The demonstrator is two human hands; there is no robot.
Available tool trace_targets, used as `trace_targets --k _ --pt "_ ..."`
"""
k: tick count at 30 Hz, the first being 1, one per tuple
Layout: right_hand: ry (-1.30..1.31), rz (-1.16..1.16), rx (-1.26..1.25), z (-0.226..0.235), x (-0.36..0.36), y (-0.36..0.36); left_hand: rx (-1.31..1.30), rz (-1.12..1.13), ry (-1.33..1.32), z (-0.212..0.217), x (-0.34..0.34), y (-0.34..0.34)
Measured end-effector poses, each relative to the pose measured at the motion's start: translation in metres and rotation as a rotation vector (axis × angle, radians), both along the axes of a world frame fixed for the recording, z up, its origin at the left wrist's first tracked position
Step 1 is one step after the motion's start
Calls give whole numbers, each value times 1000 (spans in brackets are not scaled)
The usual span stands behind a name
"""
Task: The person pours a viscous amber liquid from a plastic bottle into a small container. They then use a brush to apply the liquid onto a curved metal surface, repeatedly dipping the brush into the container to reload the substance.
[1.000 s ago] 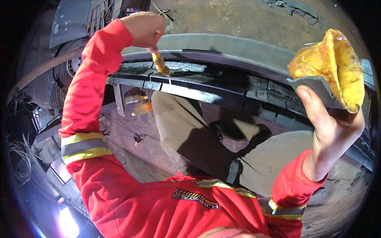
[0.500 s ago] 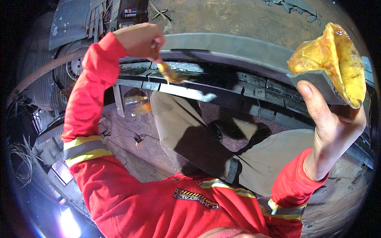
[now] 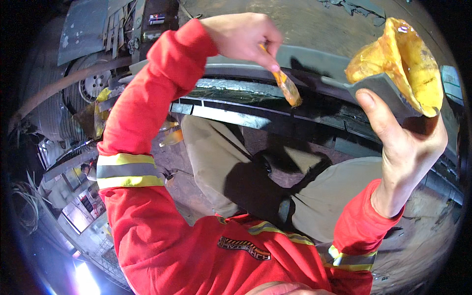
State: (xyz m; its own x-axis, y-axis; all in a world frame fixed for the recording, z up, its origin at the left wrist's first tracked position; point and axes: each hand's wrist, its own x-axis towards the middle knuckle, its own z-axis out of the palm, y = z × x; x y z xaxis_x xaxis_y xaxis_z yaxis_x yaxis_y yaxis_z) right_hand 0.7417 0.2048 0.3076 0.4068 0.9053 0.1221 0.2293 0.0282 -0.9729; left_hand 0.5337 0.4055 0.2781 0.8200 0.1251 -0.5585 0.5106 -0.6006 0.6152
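My left hand (image 3: 243,38) is raised at the top centre and pinches a small brush (image 3: 285,84) whose yellow-smeared bristles touch a long dark metal rail (image 3: 236,110). My right hand (image 3: 400,142) at the right grips a grey piece (image 3: 381,91) carrying a cone-shaped lump of yellow grease (image 3: 403,64), held up level with the rail. Both arms wear red sleeves with reflective bands. Below the rail lie my legs in beige trousers (image 3: 324,196).
A wheel with a tyre (image 3: 83,88) and grey metal panels (image 3: 83,27) stand at the upper left. Dirt ground (image 3: 305,24) lies beyond the rail. Cables and clutter (image 3: 29,211) fill the lower left, with a bright light (image 3: 83,280) at the bottom.
My left hand has moved the brush to the right along the rail. My right hand with the grease has stayed almost still.
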Motion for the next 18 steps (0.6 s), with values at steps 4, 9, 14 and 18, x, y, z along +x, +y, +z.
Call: trace_targets --k 4,9,14,18 --pt "-25 4 1 -4 2 -2 -47 -29 202 -18 -48 11" --pt "-52 -9 0 1 6 -2 214 -224 364 23 -40 38" --pt "-65 -3 20 -1 4 -1 290 -262 -66 9 22 -14" --pt "-89 -4 28 -5 4 -2 106 -52 -90 6 34 -18"
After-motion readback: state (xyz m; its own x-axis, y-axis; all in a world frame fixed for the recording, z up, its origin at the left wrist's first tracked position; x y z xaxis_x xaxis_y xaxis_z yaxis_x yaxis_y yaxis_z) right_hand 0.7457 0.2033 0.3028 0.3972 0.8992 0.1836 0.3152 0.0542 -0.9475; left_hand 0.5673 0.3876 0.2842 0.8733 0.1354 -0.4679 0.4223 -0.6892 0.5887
